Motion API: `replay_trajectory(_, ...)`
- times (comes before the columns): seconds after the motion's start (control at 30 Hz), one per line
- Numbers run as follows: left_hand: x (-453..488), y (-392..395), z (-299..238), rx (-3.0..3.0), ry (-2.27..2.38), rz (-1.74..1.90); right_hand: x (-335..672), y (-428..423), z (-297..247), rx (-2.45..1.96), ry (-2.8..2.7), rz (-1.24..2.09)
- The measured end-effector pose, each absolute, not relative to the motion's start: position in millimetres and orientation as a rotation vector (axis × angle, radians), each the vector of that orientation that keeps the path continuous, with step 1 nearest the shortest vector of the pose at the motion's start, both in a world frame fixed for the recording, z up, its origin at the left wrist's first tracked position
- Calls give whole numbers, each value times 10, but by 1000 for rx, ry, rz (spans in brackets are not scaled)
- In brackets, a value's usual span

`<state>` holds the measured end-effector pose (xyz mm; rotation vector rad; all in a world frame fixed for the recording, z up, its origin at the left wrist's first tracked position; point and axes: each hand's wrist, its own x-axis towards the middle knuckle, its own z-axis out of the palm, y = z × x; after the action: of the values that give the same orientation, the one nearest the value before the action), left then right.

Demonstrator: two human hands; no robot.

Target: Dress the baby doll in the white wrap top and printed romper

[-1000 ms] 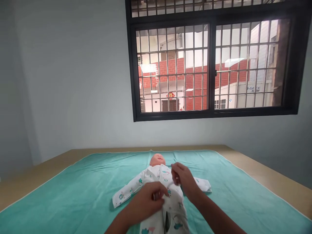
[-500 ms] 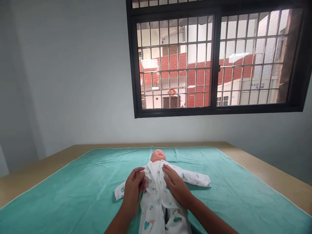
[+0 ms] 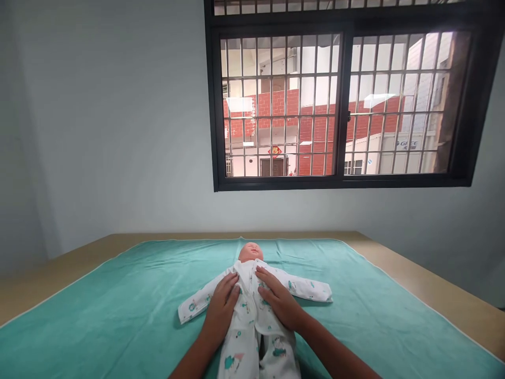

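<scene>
Left hand (image 3: pixel 221 307) and right hand (image 3: pixel 279 301) flat on doll's romper (image 3: pixel 252 316), each grip open, green blanket (image 3: pixel 118 316) beneath

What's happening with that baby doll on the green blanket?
A baby doll lies face-up on a green blanket. A person's left hand and right hand both rest flat and open on the chest of its white printed sleepsuit. The sleeves stick out to each side.

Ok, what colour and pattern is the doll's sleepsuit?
The sleepsuit is white with small teal and pink prints, clearest in the head view.
</scene>
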<state>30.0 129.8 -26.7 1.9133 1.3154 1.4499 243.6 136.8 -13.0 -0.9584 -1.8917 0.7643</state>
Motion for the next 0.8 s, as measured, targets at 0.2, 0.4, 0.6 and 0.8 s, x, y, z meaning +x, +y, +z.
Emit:
replay_trajectory(0.2,352,1518,-61,1911,1362,1349,2445,1473,88,-1053,-1848,756)
replay_trajectory(0.4,574,1799,291,1990,1223,1274,2253,1902,355,-1449,-1747,522)
replay_trajectory(0.6,561,2097,212,1874,1312,1303,2074,2143,406,-1654,-1813,366)
replay_trajectory(0.8,529,2314,253,1912,1295,1133,2105,2284,366,-1655,-1838,392)
